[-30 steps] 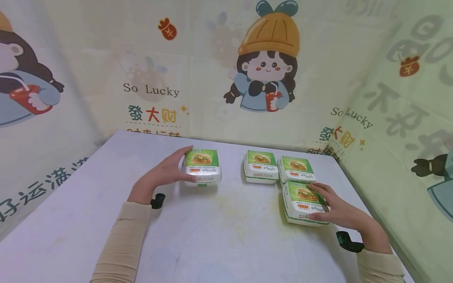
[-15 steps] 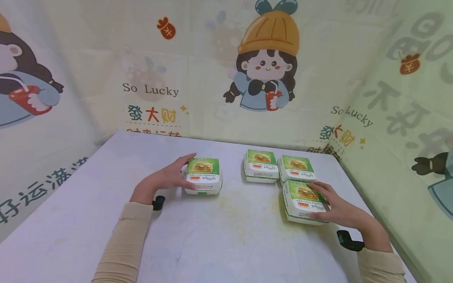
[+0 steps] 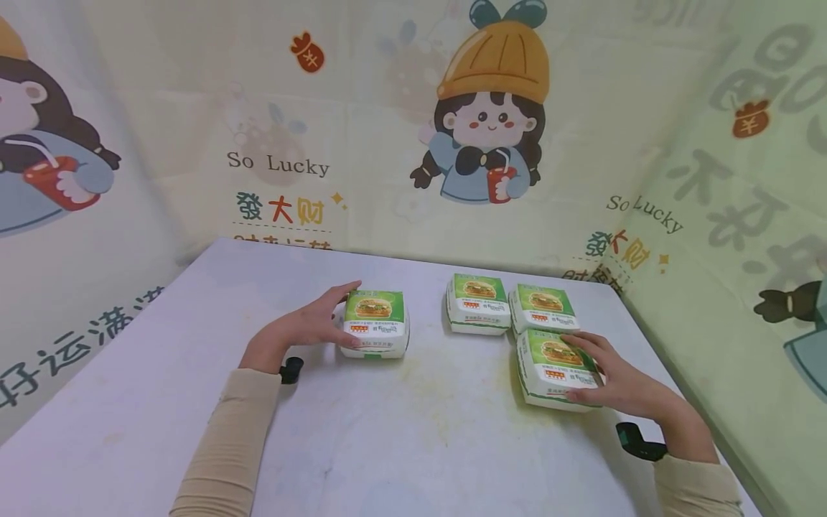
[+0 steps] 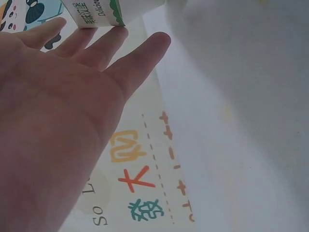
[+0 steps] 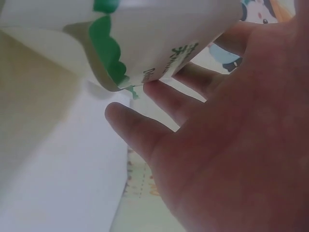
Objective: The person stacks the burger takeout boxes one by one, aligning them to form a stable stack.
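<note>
Several white-and-green burger boxes sit on a white table [image 3: 413,438]. My left hand [image 3: 309,327] lies flat against the left side of a lone box [image 3: 376,324], fingers straight. In the left wrist view the fingertips [image 4: 116,36] touch that box's [image 4: 94,14] lower edge. My right hand [image 3: 610,380] rests on the right side of the nearest box [image 3: 550,362], with its fingers over the top edge and the thumb low at the front. The right wrist view shows the hand's fingers [image 5: 145,130] extended under the box [image 5: 145,34].
Two more closed boxes [image 3: 478,303] [image 3: 541,307] stand side by side behind the right-hand box, the right one touching it. Printed cartoon backdrops [image 3: 491,122] wall in the table at the back and both sides. Bare tabletop lies in front.
My left hand has slid the lone box a little to the right and nearer to me. The right hand and its box have barely moved.
</note>
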Demonstrator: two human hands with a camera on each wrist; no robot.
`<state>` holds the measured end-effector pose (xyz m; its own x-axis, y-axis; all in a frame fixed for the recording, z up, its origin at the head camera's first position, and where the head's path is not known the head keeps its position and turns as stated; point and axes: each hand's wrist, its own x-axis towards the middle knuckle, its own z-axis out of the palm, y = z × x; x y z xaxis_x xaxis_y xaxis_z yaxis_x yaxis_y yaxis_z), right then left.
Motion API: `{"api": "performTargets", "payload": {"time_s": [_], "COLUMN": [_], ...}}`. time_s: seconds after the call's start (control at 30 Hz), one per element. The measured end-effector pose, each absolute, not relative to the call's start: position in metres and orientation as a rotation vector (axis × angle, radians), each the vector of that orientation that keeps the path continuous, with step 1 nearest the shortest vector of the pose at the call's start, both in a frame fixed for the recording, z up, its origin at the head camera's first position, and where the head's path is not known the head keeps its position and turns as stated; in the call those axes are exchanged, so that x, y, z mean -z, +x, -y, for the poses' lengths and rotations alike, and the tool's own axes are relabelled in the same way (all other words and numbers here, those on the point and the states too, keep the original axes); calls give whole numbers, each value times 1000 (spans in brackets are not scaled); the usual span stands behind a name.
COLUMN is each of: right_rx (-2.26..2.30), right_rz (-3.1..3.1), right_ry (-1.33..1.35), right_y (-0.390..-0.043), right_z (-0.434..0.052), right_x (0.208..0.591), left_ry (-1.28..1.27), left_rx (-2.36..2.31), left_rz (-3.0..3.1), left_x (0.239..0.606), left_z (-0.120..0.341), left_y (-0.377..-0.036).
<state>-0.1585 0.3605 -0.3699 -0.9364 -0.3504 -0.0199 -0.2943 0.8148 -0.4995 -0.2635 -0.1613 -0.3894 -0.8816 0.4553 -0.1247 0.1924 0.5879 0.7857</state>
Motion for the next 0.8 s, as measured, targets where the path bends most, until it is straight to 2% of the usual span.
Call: {"api": "performTargets", "payload": {"time_s": [0.8], "right_rx": [932], "right_rz": [-2872], "right_ry": [-548], "right_y": [-164], "right_z": [-348], "right_x": [352], "left_ry": [566], "left_rx": [-1177], "left_rz": [-2526], "left_x": [396], "left_z": [154], "left_y": [-261]}}
